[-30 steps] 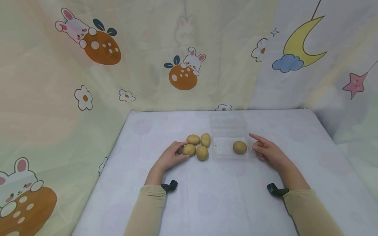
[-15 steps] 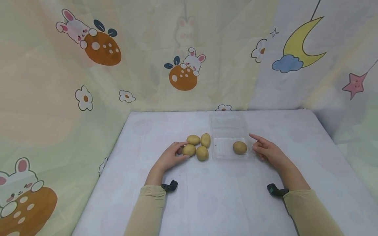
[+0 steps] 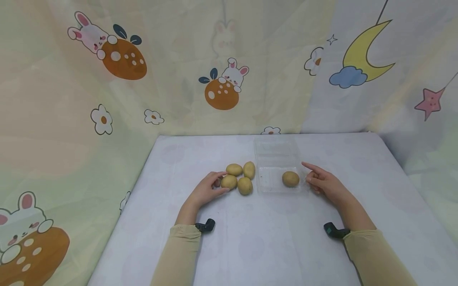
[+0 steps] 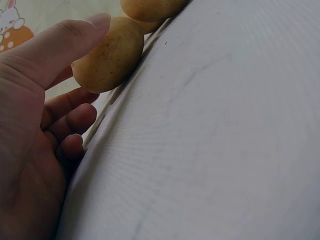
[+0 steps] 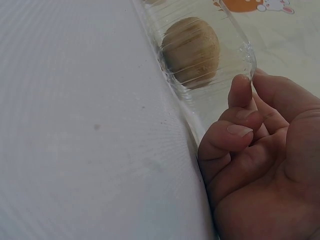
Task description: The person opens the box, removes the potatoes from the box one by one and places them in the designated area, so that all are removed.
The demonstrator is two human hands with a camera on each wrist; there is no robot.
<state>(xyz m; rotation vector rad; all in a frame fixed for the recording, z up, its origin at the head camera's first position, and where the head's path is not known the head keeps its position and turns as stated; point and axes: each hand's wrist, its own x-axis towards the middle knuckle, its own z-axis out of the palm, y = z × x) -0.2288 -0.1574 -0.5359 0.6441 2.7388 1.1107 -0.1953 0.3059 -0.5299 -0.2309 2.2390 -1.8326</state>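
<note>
My left hand (image 3: 207, 188) grips the near-left potato (image 3: 229, 182) of a small cluster, thumb on one side and fingers on the other. In the left wrist view that potato (image 4: 111, 55) sits between thumb and fingers, close over the tablecloth. A clear plastic box (image 3: 266, 186) lies to the right with its lid (image 3: 276, 147) folded open behind it. One potato (image 3: 290, 179) rests in its right half. At the box's right edge is my right hand (image 3: 326, 184), index finger extended. The right wrist view shows thumb and a fingertip pinching the plastic rim (image 5: 251, 65).
Touching or close beside the held potato are three more: one behind (image 3: 234, 169), one at the back right (image 3: 249, 170) and one at the right (image 3: 245, 186). A white cloth covers the table (image 3: 257, 238). A patterned curtain (image 3: 171, 79) hangs behind it.
</note>
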